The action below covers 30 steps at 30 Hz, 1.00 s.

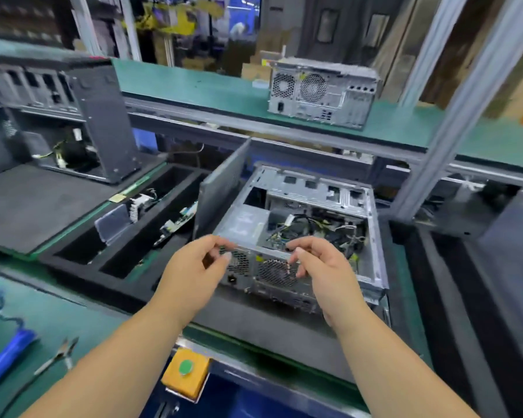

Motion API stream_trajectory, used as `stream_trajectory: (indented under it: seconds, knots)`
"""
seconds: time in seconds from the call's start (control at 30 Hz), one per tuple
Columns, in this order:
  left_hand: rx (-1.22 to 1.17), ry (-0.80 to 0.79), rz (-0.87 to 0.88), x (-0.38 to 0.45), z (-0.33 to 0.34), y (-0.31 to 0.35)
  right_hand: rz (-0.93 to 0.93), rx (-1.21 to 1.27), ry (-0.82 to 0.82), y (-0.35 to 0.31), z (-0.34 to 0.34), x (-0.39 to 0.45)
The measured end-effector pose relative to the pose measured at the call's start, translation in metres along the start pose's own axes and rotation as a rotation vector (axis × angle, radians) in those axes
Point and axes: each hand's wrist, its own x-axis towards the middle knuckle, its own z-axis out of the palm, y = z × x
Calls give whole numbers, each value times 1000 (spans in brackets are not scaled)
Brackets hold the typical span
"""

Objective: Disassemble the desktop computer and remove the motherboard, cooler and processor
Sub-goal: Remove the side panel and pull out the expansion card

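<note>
Grey steel computer case lies open-side up so I can reach inside; my left hand and right hand hover loosely curled, empty.

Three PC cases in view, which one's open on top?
The silver case by both hands, cables exposed. The conveyor case is closed; the black case stands upright at left.

A second silver desktop case stands on the upper green conveyor belt, its perforated fan grilles facing the camera. At far left a black tower case lies open on dark foam. A yellow box with a green round button sits at the bench edge. Small pliers lie near a blue, blurred handle, possibly a screwdriver.
</note>
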Motion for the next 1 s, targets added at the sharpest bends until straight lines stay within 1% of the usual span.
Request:
stream_trajectory:
  seconds: [0.1, 0.2, 0.37, 0.5, 0.57, 0.7, 0.77, 0.87, 0.93, 1.0]
  knots:
    - [-77, 50, -65, 9, 17, 0, 12, 31, -4, 10, -14, 15]
    - [-98, 110, -128, 9, 17, -5, 36, 35, -85, 18, -7, 28]
    - [-72, 248, -242, -11, -13, -29, 45, 76, -234, 24, 40, 37]
    - [-27, 356, -349, -32, -53, -66, 59, 101, -368, 19, 95, 34]
    - [37, 383, -454, -47, -75, -92, 76, 107, -422, 16, 124, 30]
    - [178, 428, -795, -82, -113, -143, 86, 58, -491, 17, 177, 17]
    - [249, 389, -907, -91, -127, -167, 110, 39, -510, 18, 200, 12]
    - [385, 273, -1027, -98, -138, -198, 152, 16, -536, 20, 227, 7]
    - [501, 141, -1087, -102, -136, -213, 182, 8, -539, 22, 240, 4]
    - [643, -33, -1124, -108, -132, -226, 203, 1, -532, 25, 250, 2]
